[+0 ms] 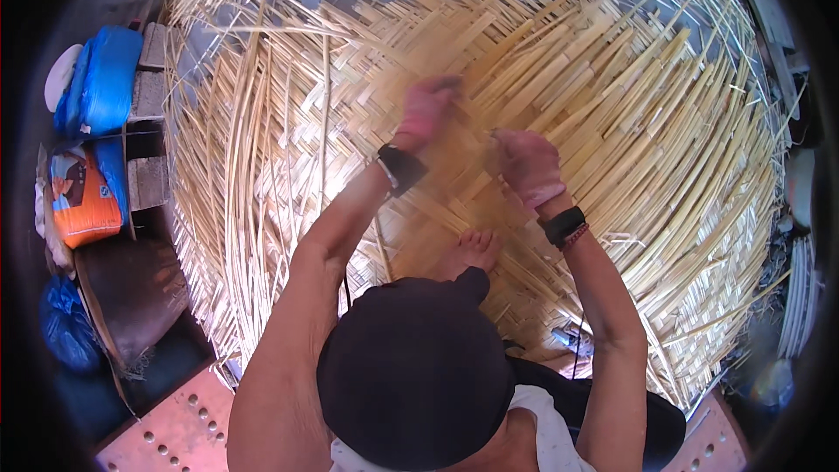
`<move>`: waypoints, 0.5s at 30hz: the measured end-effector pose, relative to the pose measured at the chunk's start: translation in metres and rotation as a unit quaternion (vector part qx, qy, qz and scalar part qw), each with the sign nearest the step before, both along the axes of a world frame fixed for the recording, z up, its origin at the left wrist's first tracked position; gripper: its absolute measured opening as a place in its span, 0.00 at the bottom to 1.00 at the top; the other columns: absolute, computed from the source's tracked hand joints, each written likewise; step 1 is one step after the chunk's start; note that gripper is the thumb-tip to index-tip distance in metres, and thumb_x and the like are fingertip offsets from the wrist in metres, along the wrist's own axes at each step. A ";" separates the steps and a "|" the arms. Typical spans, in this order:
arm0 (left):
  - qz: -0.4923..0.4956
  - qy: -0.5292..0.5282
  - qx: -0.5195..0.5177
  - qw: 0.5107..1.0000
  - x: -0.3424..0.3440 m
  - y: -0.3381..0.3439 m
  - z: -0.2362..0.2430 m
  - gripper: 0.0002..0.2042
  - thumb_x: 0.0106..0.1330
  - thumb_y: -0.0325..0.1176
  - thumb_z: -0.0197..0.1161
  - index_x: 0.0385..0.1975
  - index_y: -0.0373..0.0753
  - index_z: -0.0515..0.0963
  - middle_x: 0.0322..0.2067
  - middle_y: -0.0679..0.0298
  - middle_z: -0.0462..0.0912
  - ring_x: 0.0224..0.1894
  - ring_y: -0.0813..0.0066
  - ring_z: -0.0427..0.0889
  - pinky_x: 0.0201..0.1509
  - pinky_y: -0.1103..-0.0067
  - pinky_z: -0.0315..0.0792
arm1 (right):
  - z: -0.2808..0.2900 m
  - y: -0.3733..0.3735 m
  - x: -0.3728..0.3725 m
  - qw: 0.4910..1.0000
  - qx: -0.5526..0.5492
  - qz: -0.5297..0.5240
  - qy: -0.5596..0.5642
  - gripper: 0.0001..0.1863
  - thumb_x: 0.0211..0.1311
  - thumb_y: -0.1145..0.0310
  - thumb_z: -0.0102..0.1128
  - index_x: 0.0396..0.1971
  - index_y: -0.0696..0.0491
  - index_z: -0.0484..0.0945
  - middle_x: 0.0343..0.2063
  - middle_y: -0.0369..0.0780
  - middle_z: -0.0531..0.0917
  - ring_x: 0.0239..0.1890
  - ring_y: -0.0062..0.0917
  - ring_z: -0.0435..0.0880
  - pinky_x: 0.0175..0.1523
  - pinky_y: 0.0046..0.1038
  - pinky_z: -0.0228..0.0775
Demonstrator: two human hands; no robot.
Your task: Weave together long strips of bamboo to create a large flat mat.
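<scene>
Both my hands wear pink gloves above a wide mat (341, 135) woven of flat, pale bamboo-like strips. My left hand (428, 109), smeared by motion, is closed over the middle of the weave, a dark band on its wrist. A little nearer and to the right, my right hand (529, 162) is curled into a fist, knuckles up. Blur between the two hands hides what their fingers hold, if anything. Long loose strips (603, 96) fan out across the right side. My bare foot (476, 251) rests on the mat just below the hands.
At the left, grey blocks (150, 103) stand beside a blue bag (103, 79), an orange package (87, 201) and a dark blue plastic bag (68, 323). Loose strip ends stick out round the mat's edge. A reddish studded panel (175, 424) lies at the lower left.
</scene>
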State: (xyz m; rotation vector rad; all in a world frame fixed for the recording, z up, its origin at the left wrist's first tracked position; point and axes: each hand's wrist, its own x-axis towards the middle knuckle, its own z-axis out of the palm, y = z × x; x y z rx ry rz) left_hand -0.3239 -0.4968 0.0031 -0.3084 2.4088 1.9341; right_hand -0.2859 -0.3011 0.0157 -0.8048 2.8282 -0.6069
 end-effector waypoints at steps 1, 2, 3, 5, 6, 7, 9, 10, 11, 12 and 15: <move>0.014 -0.032 -0.009 0.999 0.001 -0.004 0.004 0.08 0.56 0.25 0.57 0.35 0.36 0.80 0.32 0.63 0.81 0.36 0.79 0.79 0.38 0.83 0.72 | 0.003 -0.005 -0.007 0.995 -0.077 -0.058 -0.011 0.11 0.51 0.68 0.54 0.37 0.51 0.76 0.31 0.42 0.78 0.33 0.39 0.77 0.35 0.35 0.70; 0.023 -0.024 0.038 0.999 0.003 -0.010 0.009 0.08 0.55 0.24 0.57 0.34 0.36 0.80 0.32 0.62 0.81 0.36 0.77 0.79 0.40 0.82 0.72 | 0.004 -0.015 -0.014 0.995 -0.090 -0.039 -0.014 0.11 0.51 0.68 0.54 0.37 0.51 0.76 0.31 0.42 0.78 0.33 0.39 0.77 0.35 0.35 0.70; 0.046 -0.017 0.078 0.996 0.008 -0.014 0.013 0.08 0.55 0.23 0.57 0.33 0.36 0.80 0.33 0.61 0.81 0.37 0.76 0.79 0.41 0.82 0.72 | 0.003 -0.031 -0.021 0.973 -0.219 -0.070 0.027 0.10 0.51 0.68 0.52 0.34 0.51 0.76 0.30 0.44 0.78 0.34 0.40 0.77 0.37 0.36 0.70; -0.062 0.060 0.083 0.993 0.016 -0.026 0.020 0.08 0.54 0.21 0.58 0.33 0.35 0.80 0.34 0.60 0.81 0.38 0.75 0.78 0.43 0.82 0.72 | 0.001 -0.051 -0.036 0.929 -0.350 -0.097 0.071 0.09 0.51 0.67 0.50 0.32 0.51 0.76 0.28 0.46 0.78 0.35 0.41 0.77 0.38 0.38 0.69; -0.174 0.130 0.078 0.973 0.018 -0.032 0.022 0.08 0.53 0.20 0.58 0.33 0.35 0.80 0.34 0.59 0.81 0.39 0.75 0.78 0.44 0.82 0.72 | -0.001 -0.059 -0.043 0.968 -0.233 -0.086 0.020 0.09 0.51 0.65 0.50 0.30 0.51 0.77 0.27 0.46 0.78 0.34 0.41 0.77 0.38 0.38 0.69; -0.186 0.134 0.000 0.973 0.016 -0.040 0.024 0.09 0.52 0.18 0.57 0.33 0.35 0.79 0.35 0.60 0.81 0.40 0.75 0.78 0.45 0.82 0.72 | -0.003 -0.066 -0.048 0.991 -0.105 -0.075 -0.035 0.09 0.51 0.63 0.51 0.27 0.51 0.77 0.26 0.46 0.79 0.32 0.41 0.77 0.37 0.39 0.69; -0.151 0.168 -0.072 0.971 0.001 -0.056 0.027 0.10 0.53 0.18 0.57 0.33 0.35 0.79 0.35 0.60 0.81 0.40 0.74 0.78 0.45 0.82 0.72 | -0.006 -0.072 -0.053 0.984 -0.124 -0.117 -0.046 0.10 0.51 0.62 0.50 0.26 0.51 0.77 0.26 0.46 0.79 0.32 0.41 0.77 0.37 0.38 0.69; -0.135 0.197 -0.146 0.960 -0.012 -0.063 0.027 0.10 0.53 0.17 0.56 0.33 0.35 0.79 0.35 0.60 0.81 0.40 0.74 0.78 0.44 0.82 0.72 | -0.007 -0.073 -0.054 0.973 -0.137 -0.179 -0.052 0.11 0.51 0.61 0.50 0.25 0.51 0.77 0.26 0.45 0.78 0.32 0.41 0.77 0.37 0.38 0.69; -0.114 0.141 -0.253 0.950 -0.026 -0.069 0.026 0.10 0.54 0.21 0.56 0.35 0.37 0.79 0.34 0.60 0.81 0.39 0.74 0.79 0.43 0.82 0.72 | -0.008 -0.072 -0.053 0.975 -0.132 -0.170 -0.061 0.11 0.51 0.61 0.50 0.25 0.51 0.77 0.26 0.45 0.78 0.32 0.41 0.77 0.37 0.38 0.69; -0.126 0.163 -0.256 0.945 -0.038 -0.072 0.024 0.10 0.54 0.21 0.56 0.35 0.37 0.79 0.34 0.60 0.81 0.39 0.74 0.79 0.43 0.82 0.72 | -0.008 -0.070 -0.052 0.960 -0.190 -0.196 -0.067 0.11 0.51 0.61 0.50 0.26 0.52 0.77 0.26 0.45 0.78 0.31 0.42 0.77 0.36 0.38 0.69; -0.130 0.093 -0.328 0.931 -0.071 -0.075 0.017 0.10 0.53 0.29 0.59 0.37 0.39 0.78 0.33 0.60 0.81 0.38 0.72 0.79 0.41 0.80 0.72 | -0.005 -0.066 -0.044 0.933 -0.261 -0.234 -0.077 0.12 0.52 0.61 0.52 0.27 0.53 0.77 0.24 0.45 0.78 0.29 0.41 0.77 0.35 0.37 0.68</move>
